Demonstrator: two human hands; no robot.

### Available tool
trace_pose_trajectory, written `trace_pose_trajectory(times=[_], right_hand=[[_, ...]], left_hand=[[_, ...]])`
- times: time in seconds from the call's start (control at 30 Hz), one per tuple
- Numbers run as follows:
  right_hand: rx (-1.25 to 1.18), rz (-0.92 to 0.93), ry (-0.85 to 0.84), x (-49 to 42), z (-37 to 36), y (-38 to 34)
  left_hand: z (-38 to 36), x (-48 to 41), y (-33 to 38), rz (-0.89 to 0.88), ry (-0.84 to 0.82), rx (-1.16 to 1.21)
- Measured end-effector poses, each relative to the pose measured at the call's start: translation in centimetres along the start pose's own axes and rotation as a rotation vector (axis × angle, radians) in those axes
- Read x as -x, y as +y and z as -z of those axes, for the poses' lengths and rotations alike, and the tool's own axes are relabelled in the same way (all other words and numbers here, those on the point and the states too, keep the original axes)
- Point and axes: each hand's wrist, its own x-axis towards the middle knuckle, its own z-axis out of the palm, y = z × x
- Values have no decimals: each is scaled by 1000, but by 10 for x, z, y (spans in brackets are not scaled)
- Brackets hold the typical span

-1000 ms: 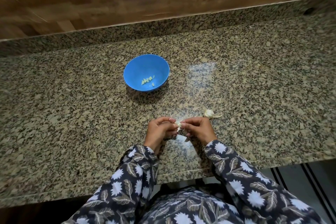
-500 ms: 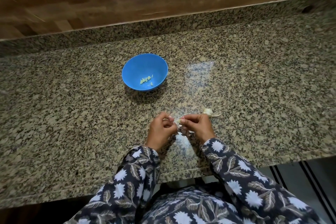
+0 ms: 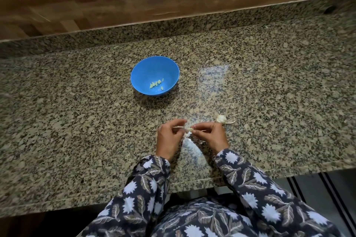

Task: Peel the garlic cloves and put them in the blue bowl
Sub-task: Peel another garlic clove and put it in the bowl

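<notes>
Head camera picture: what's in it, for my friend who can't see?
A left hand and right hand pinch a garlic clove over a granite counter. Beyond, a blue bowl holds peeled cloves; a garlic bulb lies nearby.

Over the speckled bench (image 3: 77,121), the left hand (image 3: 169,138) and right hand (image 3: 212,134) pinch 1 garlic clove (image 3: 190,129) between their fingertips. A garlic bulb (image 3: 221,118) lies just beside the right hand. Farther back, the blue bowl (image 3: 146,71) holds several peeled cloves (image 3: 156,83).

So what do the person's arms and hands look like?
Both arms wear long dark navy sleeves, the left sleeve and right sleeve alike, printed with white flowers and grey-brown leaves. The left hand and right hand are bare, no gloves.
</notes>
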Motion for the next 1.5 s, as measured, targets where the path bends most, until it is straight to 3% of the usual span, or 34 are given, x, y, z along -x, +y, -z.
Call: trace_pose_trajectory(times=[0.13, 0.27, 0.37, 0.5, 0.7, 0.8, 0.93, 1.03, 1.13, 1.2, 1.23, 1.3, 1.4, 1.5], right_hand=[[53, 34, 17, 1, 2, 3], [142, 111, 24, 6, 1, 2], [4, 102, 31, 6, 2, 2], [-284, -30, 37, 4, 5, 0], [-300, -142, 5, 3, -5, -1], [-325, -165, 42, 2, -5, 0], [-392, -247, 80, 0, 1, -1], [-422, -311, 70, 2, 4, -2], [-447, -316, 116, 5, 4, -4], [-463, -317, 154, 7, 6, -4], [-468, -325, 173, 9, 8, -3], [-472, -337, 212, 14, 13, -2], [-458, -335, 292, 22, 21, 3], [-445, -327, 362, 28, 27, 5]], left_hand=[[-2, -1, -1, 56, 19, 27], [-1, 1, 10, 333, -66, 378], [5, 2, 15, 439, -90, 626], [11, 3, 13, 436, -108, 713], [9, 6, 11, 425, -69, 710], [27, 5, 9, 415, 61, 690], [79, -5, -23, 437, 328, 549], [93, -8, -41, 436, 372, 347], [73, 3, -38, 157, 441, -136], [43, 19, -34, -102, 343, -300], [25, 27, -36, -145, 227, -351], [-5, 38, -43, -120, 39, -504], [-31, 26, -45, -133, -54, -654], [-44, 2, -29, -275, -230, -675]])
